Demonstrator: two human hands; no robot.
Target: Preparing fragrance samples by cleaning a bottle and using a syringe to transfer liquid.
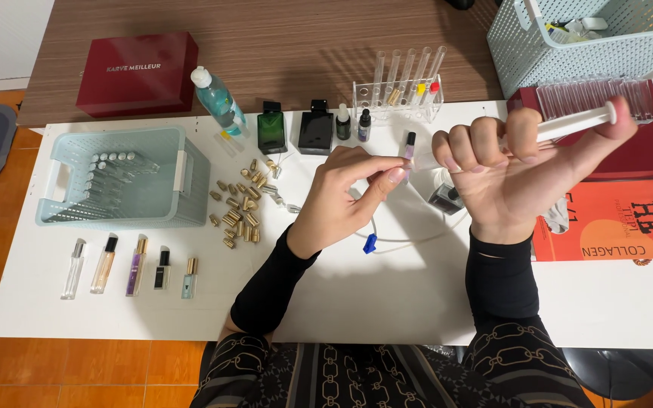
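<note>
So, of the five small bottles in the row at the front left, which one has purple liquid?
The middle bottle, third from either end, with a gold cap. Its neighbours look clear, pale peach, dark or faintly green.

A white table top [387, 302] lies over a brown wooden surface [281, 45]. Left of the left hand's fingers [387, 175], gold caps [237, 214] are scattered, and farther left stands a pale blue basket [122, 185] with five small spray vials [134, 266] in a row below it. Above those fingers stand a green bottle [271, 128], a black bottle [316, 128] and a clear tube rack [398, 94]. Beneath the fingers, thin tubing with a blue clip [370, 243] lies flat. Right of the right hand's fingers [478, 143], an orange paper bag [614, 223] lies flat.
</note>
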